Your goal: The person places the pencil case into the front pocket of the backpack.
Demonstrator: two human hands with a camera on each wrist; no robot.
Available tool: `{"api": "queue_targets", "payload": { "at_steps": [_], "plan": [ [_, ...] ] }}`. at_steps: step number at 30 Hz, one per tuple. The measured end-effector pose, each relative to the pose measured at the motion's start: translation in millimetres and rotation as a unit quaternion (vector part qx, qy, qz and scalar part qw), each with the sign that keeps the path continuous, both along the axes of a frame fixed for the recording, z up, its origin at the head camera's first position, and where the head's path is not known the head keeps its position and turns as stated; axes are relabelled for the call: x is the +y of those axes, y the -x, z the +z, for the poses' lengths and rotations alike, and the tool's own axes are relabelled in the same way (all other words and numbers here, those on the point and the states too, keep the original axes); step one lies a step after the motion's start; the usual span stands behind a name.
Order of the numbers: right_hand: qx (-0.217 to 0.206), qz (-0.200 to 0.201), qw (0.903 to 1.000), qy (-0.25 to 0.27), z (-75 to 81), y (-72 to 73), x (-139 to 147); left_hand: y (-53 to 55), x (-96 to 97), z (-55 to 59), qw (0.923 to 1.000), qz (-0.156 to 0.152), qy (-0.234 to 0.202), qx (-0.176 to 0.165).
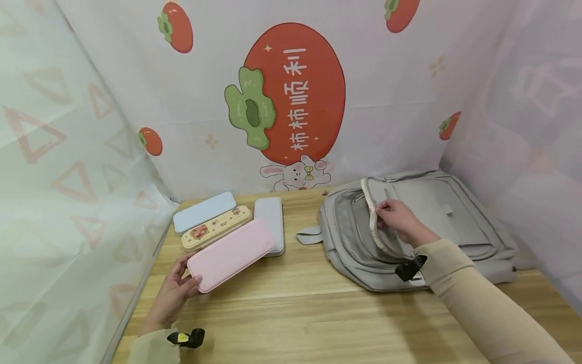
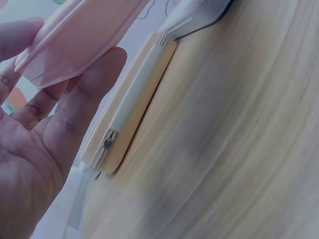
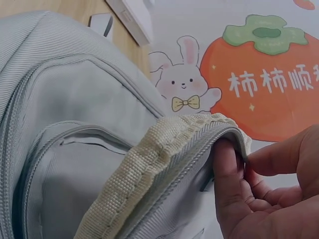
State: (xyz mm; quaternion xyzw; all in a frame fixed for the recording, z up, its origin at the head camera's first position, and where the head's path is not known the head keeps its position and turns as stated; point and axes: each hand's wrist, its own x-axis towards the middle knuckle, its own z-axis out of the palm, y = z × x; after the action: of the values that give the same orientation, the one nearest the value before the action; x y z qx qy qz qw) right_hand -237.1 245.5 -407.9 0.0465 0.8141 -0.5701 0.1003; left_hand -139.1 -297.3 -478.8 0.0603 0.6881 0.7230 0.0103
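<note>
My left hand (image 1: 175,290) holds a pink pencil case (image 1: 232,255) by its near left end, thumb on top and fingers beneath. The left wrist view has that pink case tilted and raised over the wooden table. At the right lies a grey backpack (image 1: 427,202), its front pocket unzipped. With thumb and fingers, my right hand (image 1: 400,220) pinches the edge of the pocket flap (image 1: 374,222) and lifts it. In the right wrist view the flap's cream woven binding (image 3: 134,184) and zipper run up to the fingertips.
Behind the pink case lie a blue case (image 1: 204,211), a cream case with bear pictures (image 1: 223,226) and a pale grey case (image 1: 269,217). A strap loop (image 1: 310,235) sticks out from the backpack. A printed cloth backdrop (image 1: 204,101) stands along the table's back.
</note>
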Motion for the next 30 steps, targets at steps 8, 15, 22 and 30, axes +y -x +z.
{"api": "queue_targets", "payload": {
  "at_steps": [8, 15, 22, 30],
  "plan": [
    [0.005, 0.0, 0.9999, 0.013, 4.6, -0.2, 13.8, 13.9, 24.8, 1.8, 0.9998, 0.004, 0.002, -0.018],
    [0.02, 0.004, 0.9996, 0.017, 9.9, -2.0, 20.1, 25.2, 45.8, 2.6, 0.9996, 0.007, -0.003, -0.029],
    [0.026, 0.001, 0.9996, 0.013, 15.8, -4.2, 24.7, 31.3, 59.8, 0.6, 0.9982, 0.002, -0.015, -0.057],
    [0.031, 0.003, 0.9995, 0.01, 19.4, -7.8, 33.9, 34.0, 75.2, -0.1, 0.9956, 0.009, -0.015, -0.092]
  ]
}}
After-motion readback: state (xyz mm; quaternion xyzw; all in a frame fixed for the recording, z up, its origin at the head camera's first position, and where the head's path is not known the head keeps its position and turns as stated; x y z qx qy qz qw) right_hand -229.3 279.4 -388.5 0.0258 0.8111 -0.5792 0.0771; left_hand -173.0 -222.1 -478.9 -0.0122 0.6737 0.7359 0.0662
